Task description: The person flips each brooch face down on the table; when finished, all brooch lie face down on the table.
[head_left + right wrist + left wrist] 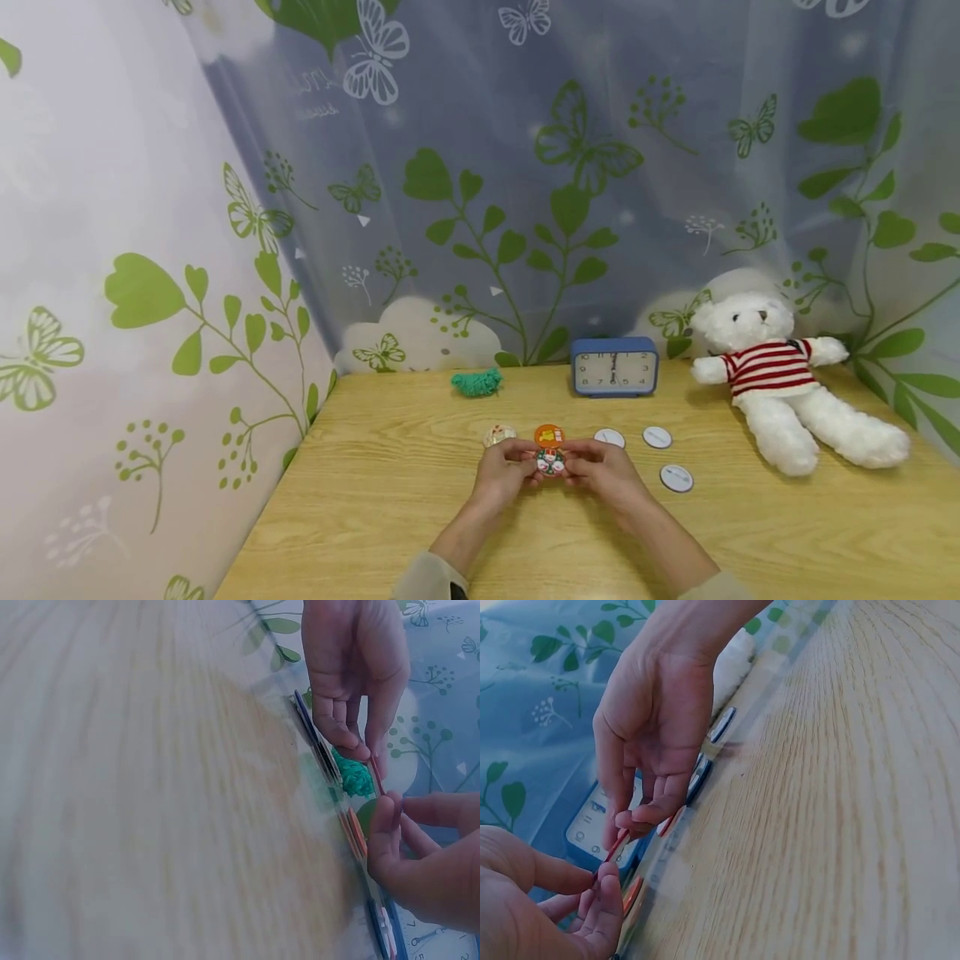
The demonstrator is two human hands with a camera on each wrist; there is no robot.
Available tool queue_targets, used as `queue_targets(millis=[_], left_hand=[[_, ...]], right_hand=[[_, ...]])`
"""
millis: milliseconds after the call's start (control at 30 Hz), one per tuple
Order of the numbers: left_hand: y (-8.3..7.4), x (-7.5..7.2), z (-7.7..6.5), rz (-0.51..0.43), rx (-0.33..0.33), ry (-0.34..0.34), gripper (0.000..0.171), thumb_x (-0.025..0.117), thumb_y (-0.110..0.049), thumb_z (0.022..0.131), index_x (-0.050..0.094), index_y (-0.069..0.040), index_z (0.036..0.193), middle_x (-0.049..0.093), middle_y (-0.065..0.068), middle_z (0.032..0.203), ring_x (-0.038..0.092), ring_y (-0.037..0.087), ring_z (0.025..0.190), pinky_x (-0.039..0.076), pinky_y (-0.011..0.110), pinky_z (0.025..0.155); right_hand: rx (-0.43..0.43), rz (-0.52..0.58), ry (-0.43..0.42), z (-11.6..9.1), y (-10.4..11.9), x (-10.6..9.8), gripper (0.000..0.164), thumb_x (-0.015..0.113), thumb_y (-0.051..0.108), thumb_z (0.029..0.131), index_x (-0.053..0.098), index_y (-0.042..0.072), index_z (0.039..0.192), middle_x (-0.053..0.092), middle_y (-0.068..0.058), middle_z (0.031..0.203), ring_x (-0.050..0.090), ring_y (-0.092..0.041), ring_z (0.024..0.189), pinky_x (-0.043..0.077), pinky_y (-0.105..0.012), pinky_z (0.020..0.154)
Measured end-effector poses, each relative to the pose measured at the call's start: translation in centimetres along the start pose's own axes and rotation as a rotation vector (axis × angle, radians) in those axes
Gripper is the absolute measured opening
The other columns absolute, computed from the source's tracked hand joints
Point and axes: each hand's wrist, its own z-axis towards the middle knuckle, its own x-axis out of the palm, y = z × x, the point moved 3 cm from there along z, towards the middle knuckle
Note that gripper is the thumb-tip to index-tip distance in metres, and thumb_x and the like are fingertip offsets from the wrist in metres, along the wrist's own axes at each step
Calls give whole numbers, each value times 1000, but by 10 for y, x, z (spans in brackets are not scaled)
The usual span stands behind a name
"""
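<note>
A round pin badge [551,462] with a red, white and green picture is held up between my two hands, its face toward the head camera. My left hand [497,477] pinches its left edge between thumb and fingers. On the opposite edge, my right hand [609,473] pinches it the same way. Both wrist views show the badge [617,845] edge-on, raised off the table. Just beyond it lies an orange badge [550,434], and a cream badge [498,434] is partly covered by my left hand.
Three badges lie pin side up at the right: one white back [610,436] behind my right hand, another [657,437] farther right, a third [677,477] nearer. Along the back of the wooden table [360,500] are a green yarn bundle [477,382], a blue clock [615,367] and a white teddy bear [772,367].
</note>
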Motion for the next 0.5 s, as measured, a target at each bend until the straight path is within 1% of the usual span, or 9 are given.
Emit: queue_targets(millis=[233, 367, 500], left_hand=[[0, -1, -1, -29, 6, 23, 22, 66, 12, 92, 67, 13, 114, 60, 10, 91, 64, 15, 69, 59, 23, 63], [-2, 0, -1, -44, 23, 36, 21, 66, 11, 93, 67, 14, 113, 60, 9, 92, 64, 15, 69, 58, 23, 63], [-3, 0, -2, -50, 28, 55, 19, 65, 8, 95, 68, 14, 113, 62, 11, 93, 65, 15, 70, 59, 24, 65]], right_hand=[[18, -18, -22, 1, -1, 0, 35, 61, -10, 95, 61, -15, 130, 66, -17, 104, 66, -17, 82, 62, -26, 71], [8, -14, -27, 2, -1, 0, 35, 62, -10, 95, 61, -16, 128, 66, -15, 101, 65, -17, 80, 61, -25, 70], [-1, -7, -34, 2, 1, 0, 34, 61, -10, 95, 59, -17, 128, 66, -14, 99, 65, -17, 78, 61, -25, 68]])
